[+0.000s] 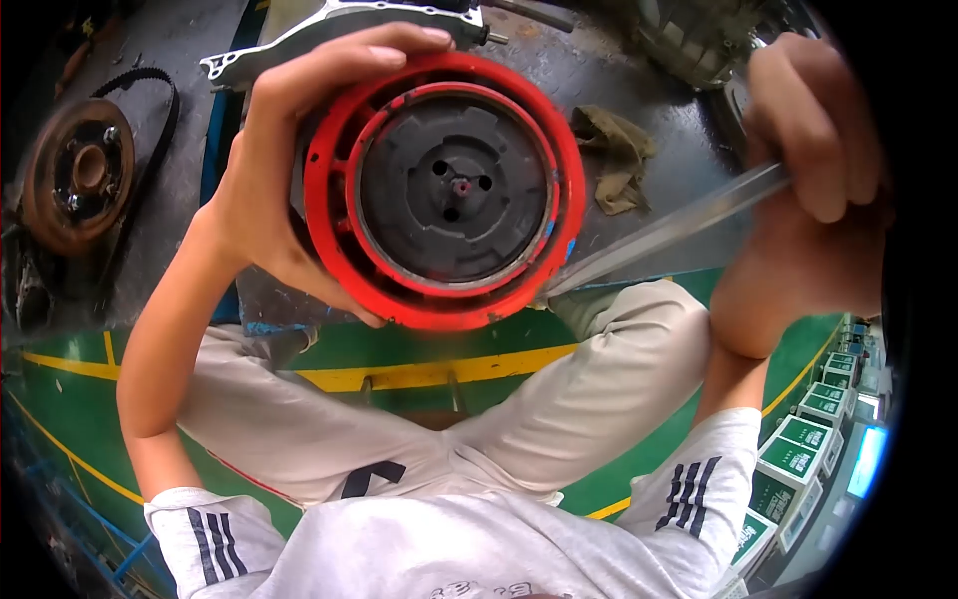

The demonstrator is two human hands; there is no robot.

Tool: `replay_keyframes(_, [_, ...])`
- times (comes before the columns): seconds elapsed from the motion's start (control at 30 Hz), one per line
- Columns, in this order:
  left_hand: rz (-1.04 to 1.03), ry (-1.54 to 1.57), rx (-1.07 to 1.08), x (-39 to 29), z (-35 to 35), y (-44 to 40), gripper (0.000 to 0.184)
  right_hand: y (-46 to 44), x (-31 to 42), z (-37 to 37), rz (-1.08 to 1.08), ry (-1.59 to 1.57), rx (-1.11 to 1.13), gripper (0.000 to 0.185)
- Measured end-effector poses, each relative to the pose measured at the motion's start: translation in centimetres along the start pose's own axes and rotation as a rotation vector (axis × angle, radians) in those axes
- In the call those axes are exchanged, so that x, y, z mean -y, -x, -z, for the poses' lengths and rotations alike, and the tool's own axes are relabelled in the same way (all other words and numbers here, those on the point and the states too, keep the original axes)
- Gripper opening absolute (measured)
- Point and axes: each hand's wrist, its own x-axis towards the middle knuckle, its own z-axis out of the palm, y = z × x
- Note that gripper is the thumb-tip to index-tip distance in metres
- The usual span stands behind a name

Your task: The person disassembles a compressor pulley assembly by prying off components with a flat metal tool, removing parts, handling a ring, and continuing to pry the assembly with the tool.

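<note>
My left hand (261, 170) is wrapped round the left side of a red round housing (334, 220), fingers over its top edge and thumb underneath. Inside the red ring sits a black disc (424, 235) with several holes and a small reddish centre. My right hand (813, 130) is closed on a long, shiny metal bar (679, 225), blurred by motion. The bar slants down to the left, and its far tip is at the lower right of the red rim; whether it touches cannot be told.
A rusty brown wheel (60, 190) and a black toothed belt (172, 85) lie at left. Behind are a metal casting (299, 45) and a crumpled rag (614, 165) on the grey bench (689, 165). Green and white boxes (798, 444) line the right side.
</note>
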Motion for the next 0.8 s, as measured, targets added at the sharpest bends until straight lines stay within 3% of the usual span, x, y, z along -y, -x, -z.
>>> replay_keyframes(0.13, [-0.003,-0.013,0.057,-0.3,0.2,-0.2,0.122,-0.9,0.1,-0.7,-0.046,-0.011,0.026,0.038])
replay_keyframes(0.33, [-0.014,0.015,0.032,0.2,0.1,0.7,0.128,-1.7,-0.2,-0.9,-0.106,0.008,-0.017,0.038])
replay_keyframes(0.47, [0.091,-0.060,-0.083,-2.0,-1.5,2.3,0.143,-1.4,-0.4,-0.6,-0.072,0.017,-0.007,0.039])
replay_keyframes(0.57, [0.282,-0.149,-0.095,-3.7,-2.5,2.6,0.155,-0.7,-0.4,-0.5,-0.004,0.025,-0.013,0.040])
replay_keyframes(0.6, [0.283,-0.144,-0.105,-4.1,-2.6,2.3,0.155,-0.6,-0.5,-0.4,0.019,0.029,-0.017,0.041])
replay_keyframes(0.73, [0.383,-0.629,0.038,-5.1,-2.7,1.6,0.135,0.5,-0.6,-0.3,0.144,0.073,-0.052,0.042])
replay_keyframes(0.8, [0.244,-0.251,-0.227,-3.3,-3.6,2.6,0.128,0.8,-0.5,-0.2,0.199,0.114,-0.078,0.043])
